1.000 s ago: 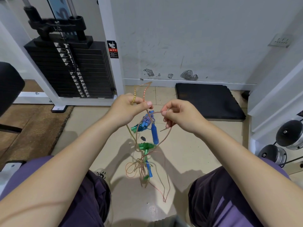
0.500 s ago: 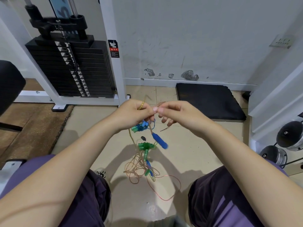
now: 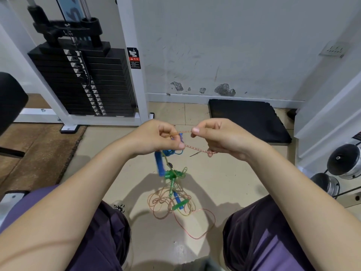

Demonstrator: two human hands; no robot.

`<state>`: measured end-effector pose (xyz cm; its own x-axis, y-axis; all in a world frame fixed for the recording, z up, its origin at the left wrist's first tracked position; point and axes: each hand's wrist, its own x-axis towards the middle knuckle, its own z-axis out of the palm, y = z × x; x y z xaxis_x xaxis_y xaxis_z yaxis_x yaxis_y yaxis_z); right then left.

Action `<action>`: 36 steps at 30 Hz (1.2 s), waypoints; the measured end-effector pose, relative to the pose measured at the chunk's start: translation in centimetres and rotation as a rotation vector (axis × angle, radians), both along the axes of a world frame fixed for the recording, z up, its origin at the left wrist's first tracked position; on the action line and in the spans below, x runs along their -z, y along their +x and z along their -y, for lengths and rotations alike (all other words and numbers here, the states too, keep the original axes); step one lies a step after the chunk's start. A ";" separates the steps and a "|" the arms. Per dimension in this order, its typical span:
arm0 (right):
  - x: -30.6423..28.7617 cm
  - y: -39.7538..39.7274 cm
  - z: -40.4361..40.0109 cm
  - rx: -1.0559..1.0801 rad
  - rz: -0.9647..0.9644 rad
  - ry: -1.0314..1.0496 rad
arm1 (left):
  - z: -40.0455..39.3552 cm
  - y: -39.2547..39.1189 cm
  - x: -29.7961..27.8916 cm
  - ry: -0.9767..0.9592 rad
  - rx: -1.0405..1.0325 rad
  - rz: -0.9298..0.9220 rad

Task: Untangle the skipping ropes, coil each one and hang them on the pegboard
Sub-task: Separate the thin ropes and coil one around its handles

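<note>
A tangle of skipping ropes hangs between my knees. My left hand (image 3: 156, 137) pinches the pink-orange braided rope (image 3: 197, 149) together with a blue-white cord near the knot. My right hand (image 3: 220, 137) pinches the same pink rope a short way to the right, so two short strands run between the hands. A blue handle (image 3: 159, 165) dangles blurred under my left hand. Below it hang green handles (image 3: 171, 174). Loose pink loops (image 3: 166, 202), another blue handle (image 3: 178, 200) and a green handle (image 3: 180, 204) lie on the floor. No pegboard is in view.
A black weight stack (image 3: 84, 83) in a white frame stands at the back left. A black mat (image 3: 246, 118) lies against the wall at the back right. Chrome dumbbells (image 3: 343, 163) sit on a rack at the right. My purple-clad legs frame the beige floor.
My hands have drawn slightly apart, stretching the pink rope between them. The dangling blue handle swung from the right to the left under my left hand. The floor loops shifted a little.
</note>
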<state>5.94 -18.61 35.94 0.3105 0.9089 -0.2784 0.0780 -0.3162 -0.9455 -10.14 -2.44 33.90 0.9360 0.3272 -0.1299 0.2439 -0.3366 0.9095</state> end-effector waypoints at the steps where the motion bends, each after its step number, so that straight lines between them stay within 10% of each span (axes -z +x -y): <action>1: 0.1 0.1 0.1 -0.016 0.006 -0.014 | 0.0 -0.1 0.0 -0.003 0.021 0.001; 14: 0.2 0.7 -0.1 0.497 -0.177 0.232 | -0.1 0.2 0.4 0.131 -0.100 -0.085; 20: 0.5 0.5 -0.6 0.270 -0.477 0.238 | 0.5 0.2 0.4 -0.265 -0.125 -0.044; 30: 2.4 -2.0 -0.6 -0.216 0.147 -0.053 | 0.9 0.9 0.2 -0.633 -0.282 0.199; 36: 1.2 -1.5 -0.8 0.009 -0.031 0.215 | 0.8 1.0 0.8 -0.328 -0.295 0.058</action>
